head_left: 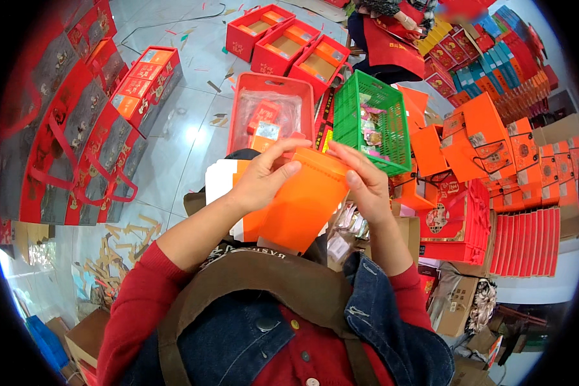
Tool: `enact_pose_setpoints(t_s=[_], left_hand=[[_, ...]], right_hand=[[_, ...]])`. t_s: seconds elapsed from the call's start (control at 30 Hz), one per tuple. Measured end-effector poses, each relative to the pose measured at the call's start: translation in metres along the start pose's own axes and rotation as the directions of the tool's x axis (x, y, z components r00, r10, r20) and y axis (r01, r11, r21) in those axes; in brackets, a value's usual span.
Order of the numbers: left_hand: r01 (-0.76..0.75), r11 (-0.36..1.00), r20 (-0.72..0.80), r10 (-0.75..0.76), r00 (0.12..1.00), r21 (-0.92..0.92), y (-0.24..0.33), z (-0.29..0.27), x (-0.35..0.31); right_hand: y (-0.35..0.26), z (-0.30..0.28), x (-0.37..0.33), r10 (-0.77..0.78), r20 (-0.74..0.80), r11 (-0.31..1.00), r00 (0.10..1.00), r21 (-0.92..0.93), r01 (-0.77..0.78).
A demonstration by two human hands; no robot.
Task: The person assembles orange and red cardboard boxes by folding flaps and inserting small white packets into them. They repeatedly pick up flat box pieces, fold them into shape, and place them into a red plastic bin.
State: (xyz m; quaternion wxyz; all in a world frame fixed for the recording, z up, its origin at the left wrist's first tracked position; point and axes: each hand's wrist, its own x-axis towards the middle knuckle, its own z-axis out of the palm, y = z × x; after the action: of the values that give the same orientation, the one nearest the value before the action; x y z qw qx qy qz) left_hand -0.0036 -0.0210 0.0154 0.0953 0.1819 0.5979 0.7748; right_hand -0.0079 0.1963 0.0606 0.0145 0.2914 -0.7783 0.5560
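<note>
A pale tiled floor [174, 164], littered with scraps, spread to the left of the green basket [397, 138], and orange gift boxes [486, 132] were piled to its right. A red tub [240, 109] sat just left of the basket. The orange carton [302, 212] was below and left of the basket, tilted, over the person's lap and between the two hands. White and orange card pieces [219, 183] lay under it, farther left of the basket.

The likeliest trouble seemed to be creasing: uneven thumb pressure could have buckled the front panel or bent the top edge. A loose hold on the basket side might have let the carton slip, and a shifting lap could have sent the pieces beneath sliding.

The left hand [267, 177] was fairly narrow, holding the carton's left upper edge, fingers stretched toward the top and thumb laid across the face. The right hand [370, 183], nearest the basket, curved about the upper right corner, thumb by the side edge; its fingers were blurred, so how firmly it gripped could not be told. Both forearms angled inward below the basket.
</note>
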Motion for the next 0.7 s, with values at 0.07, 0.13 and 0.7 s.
enact_pose_setpoints(t_s=[0.07, 0.13, 0.7], left_hand=[[-0.018, 0.999, 0.009, 0.018, 1.000, -0.038, -0.002, 0.000, -0.001], [-0.022, 1.000, 0.008, 0.022, 1.000, -0.015, -0.007, 0.000, 0.001], [-0.054, 0.989, -0.100, 0.068, 0.993, 0.140, -0.028, 0.006, 0.003]], right_hand=[[0.005, 0.001, -0.005, -0.010, -0.026, 1.000, 1.000, -0.006, 0.010], [0.014, 0.001, -0.009, 0.011, -0.038, 1.000, 0.999, -0.004, -0.011], [0.032, 0.008, -0.010, 0.358, -0.206, 0.922, 0.911, 0.229, -0.311]])
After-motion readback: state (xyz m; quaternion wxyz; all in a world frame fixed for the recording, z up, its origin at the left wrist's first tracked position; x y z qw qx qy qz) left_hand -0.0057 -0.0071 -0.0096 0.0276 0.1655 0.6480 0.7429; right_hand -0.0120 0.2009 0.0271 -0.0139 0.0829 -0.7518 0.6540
